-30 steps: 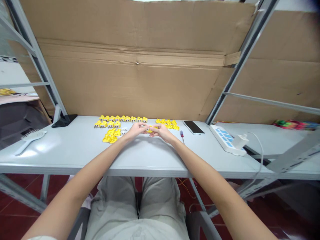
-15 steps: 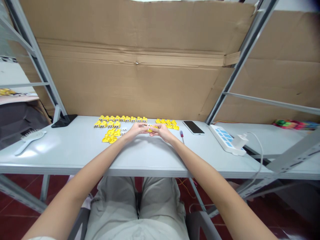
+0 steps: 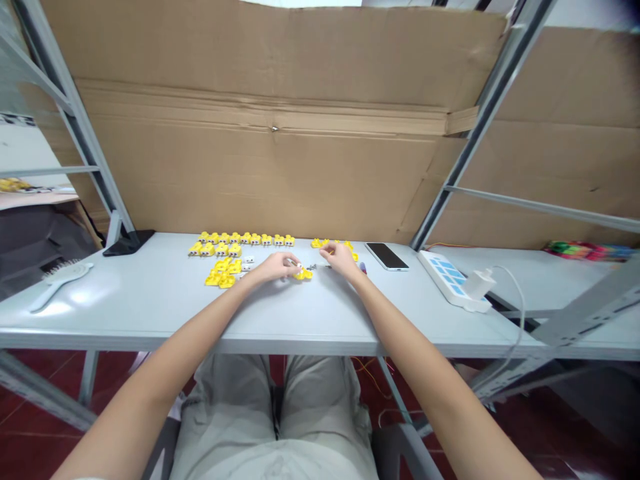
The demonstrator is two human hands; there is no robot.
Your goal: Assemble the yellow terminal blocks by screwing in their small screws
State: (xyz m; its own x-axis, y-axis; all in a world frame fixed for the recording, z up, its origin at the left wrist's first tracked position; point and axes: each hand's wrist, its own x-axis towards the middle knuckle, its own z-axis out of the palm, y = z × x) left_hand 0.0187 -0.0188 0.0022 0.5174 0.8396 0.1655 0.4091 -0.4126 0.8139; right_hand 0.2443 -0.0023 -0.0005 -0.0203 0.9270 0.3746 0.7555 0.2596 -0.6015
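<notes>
Yellow connector (image 3: 303, 274) lies just beside the left hand (image 3: 277, 267), fingers together, grip unclear; right hand (image 3: 340, 259) curls near small screws (image 3: 311, 267); tiny parts favour a light, steady pinch.

From my remote station I see, corrugated cardboard sheeting (image 3: 250, 173) covering the rear wall, grey metal shelving uprights (image 3: 495, 113) at both sides, a pale grey work table (image 3: 125, 320) with bright overhead reflections, a dark red tiled floor (image 3: 30, 453) below, a grey chair frame (image 3: 405, 447) at the near edge

Plastic connectors (image 3: 221, 249) in rows on my table (image 3: 150, 320), phone (image 3: 386, 256) to their right, power strip (image 3: 447, 280) beyond it, hairbrush (image 3: 61, 285) far left, cardboard (image 3: 250, 173) behind
</notes>
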